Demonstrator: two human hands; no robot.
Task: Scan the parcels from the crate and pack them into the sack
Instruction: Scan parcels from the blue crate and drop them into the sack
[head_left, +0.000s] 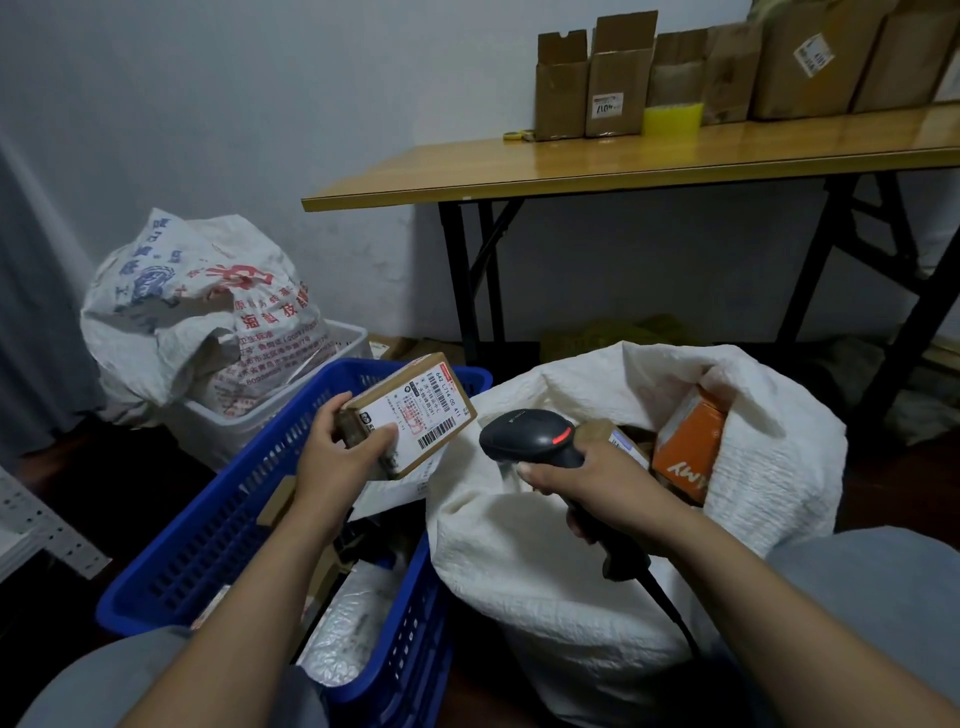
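Holding a small brown cardboard parcel (415, 410) above the blue plastic crate (208, 525), the person's left hand (340, 452) grips it at its near short end, thumb pressed on the top face and fingers curled round the far edge. A white shipping label (434, 415) covers most of the parcel's upturned face, with printed text, a red stamp and black barcodes along its right and lower edges. The parcel is a flat oblong; its long axis runs from about 8 o'clock at the hand to 2 o'clock at its free end, and the label face tilts up toward the camera.

At 3 o'clock from the parcel, just beside it but apart, the right hand (592, 478) is wrapped round the handle of a black barcode scanner (530, 436). A red light glows on the scanner's head, and its nose points toward 9 o'clock, at the parcel. A dark cable trails from the handle toward 5 o'clock.

Below the scanner stands the open white sack (545, 571), holding an orange box (685, 452) and a labelled parcel partly hidden by the hand. Bubble-wrapped packages (353, 623) lie in the crate. At 10 o'clock a printed sack (197, 306) sits in a white basket (249, 421); at 1 o'clock a wooden folding table (623, 161) bears cardboard boxes (618, 78).
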